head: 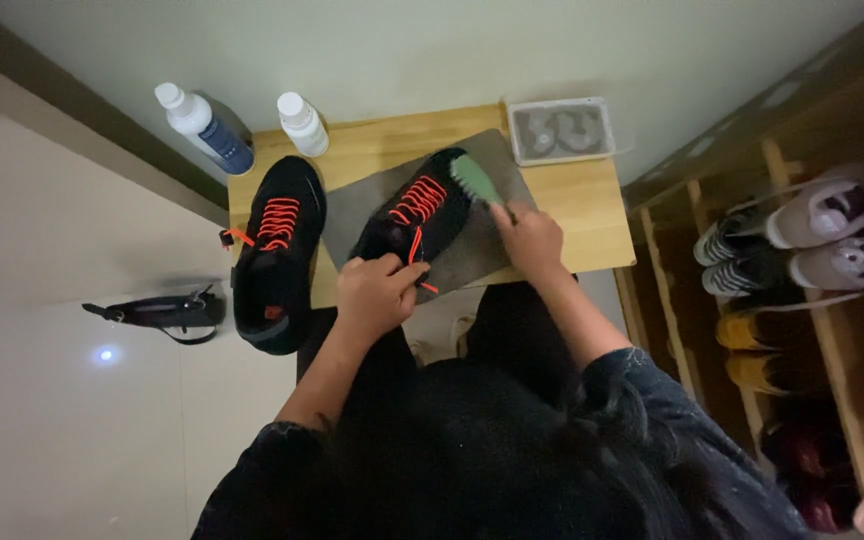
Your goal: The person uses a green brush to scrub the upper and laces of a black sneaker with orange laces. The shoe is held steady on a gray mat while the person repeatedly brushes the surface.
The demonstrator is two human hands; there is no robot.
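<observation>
Black shoe (414,220), orange laces (418,199), green brush (474,178)

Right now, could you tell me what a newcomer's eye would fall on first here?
The bright orange laces stand out first: one black shoe lies on a grey mat on the small wooden table, steadied at its heel end by the left hand. The right hand holds a green brush at its toe. A second black shoe overhangs the table's left edge.
</observation>
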